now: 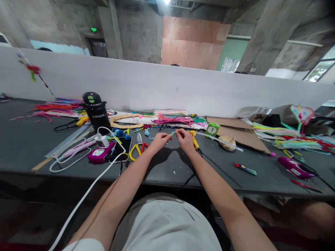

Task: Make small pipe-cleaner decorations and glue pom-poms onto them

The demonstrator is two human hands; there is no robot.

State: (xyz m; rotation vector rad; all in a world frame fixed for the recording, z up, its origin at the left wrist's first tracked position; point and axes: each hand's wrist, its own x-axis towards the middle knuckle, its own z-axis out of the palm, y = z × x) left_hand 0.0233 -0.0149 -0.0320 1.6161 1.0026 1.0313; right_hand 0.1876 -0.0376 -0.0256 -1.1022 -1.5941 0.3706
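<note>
Over the middle of the desk, my left hand (160, 142) and my right hand (185, 140) are close together, fingertips pinched on a small light-blue fuzzy piece (172, 133) between them. A bit of red shows by the left fingertips; the piece's exact kind is too small to make out. Just beyond my right hand lies a yellow glue gun (195, 142), partly covered by the hand. A long clear stick (222, 138) runs rightward from near it. Left of my left hand rest cutters (138, 145) with one yellow and one red handle.
A black bottle (96, 113), a phone (120, 149) and purple power strips (294, 167) stand around. Pipe cleaners (288, 137) lie in heaps near the white partition (146, 83). Cardboard (238, 134) and a utility knife (245, 168) are at right. A white cable (96, 179) crosses the desk edge.
</note>
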